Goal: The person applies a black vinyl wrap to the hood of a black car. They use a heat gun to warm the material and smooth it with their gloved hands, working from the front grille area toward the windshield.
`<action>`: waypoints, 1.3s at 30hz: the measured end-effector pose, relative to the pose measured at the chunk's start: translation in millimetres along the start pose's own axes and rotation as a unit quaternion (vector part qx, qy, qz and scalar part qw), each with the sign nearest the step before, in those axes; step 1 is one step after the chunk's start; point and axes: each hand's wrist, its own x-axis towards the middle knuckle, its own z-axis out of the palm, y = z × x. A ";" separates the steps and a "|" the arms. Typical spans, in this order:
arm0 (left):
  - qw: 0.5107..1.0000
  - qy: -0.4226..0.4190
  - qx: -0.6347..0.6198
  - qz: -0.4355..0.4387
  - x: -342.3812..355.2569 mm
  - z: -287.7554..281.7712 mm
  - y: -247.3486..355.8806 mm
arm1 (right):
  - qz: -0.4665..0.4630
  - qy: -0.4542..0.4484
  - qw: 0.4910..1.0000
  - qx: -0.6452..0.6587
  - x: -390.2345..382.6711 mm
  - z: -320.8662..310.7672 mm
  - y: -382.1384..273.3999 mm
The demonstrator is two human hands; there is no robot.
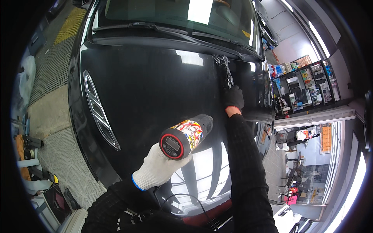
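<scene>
I hold a heat gun (pixel 190 136) in my left hand (pixel 155 167), which wears a white knit glove with a blue cuff. The gun has a red-ringed display at its rear and a colorful sticker, and its nozzle points forward and right over the black car hood (pixel 147 89). My right hand (pixel 234 100), in a black glove with a red cuff, is closed on the near end of a crumpled strip of glossy film (pixel 223 66) on the hood's right part, reaching toward the windshield's base.
The windshield (pixel 155 13) and wipers lie beyond. A chrome-trimmed vent (pixel 100 106) is on the hood's left. Grated flooring (pixel 70 163) and assorted gear line the left side. Shelves of bottles (pixel 307 85), a glass-fronted room and part of a white car (pixel 283 215) are on the right.
</scene>
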 end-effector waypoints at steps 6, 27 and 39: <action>0.998 0.014 -0.062 0.005 29.4 -9.8 8.6 | 0.009 -0.050 0.997 0.053 11.9 -0.4 -0.3; 1.000 0.004 -0.019 -0.009 92.4 -8.6 -32.8 | 0.023 -0.180 0.947 0.266 17.9 -13.9 5.1; 0.998 0.056 -0.011 -0.024 95.1 -10.8 -36.8 | -0.017 -0.162 0.938 0.306 15.3 -7.2 15.7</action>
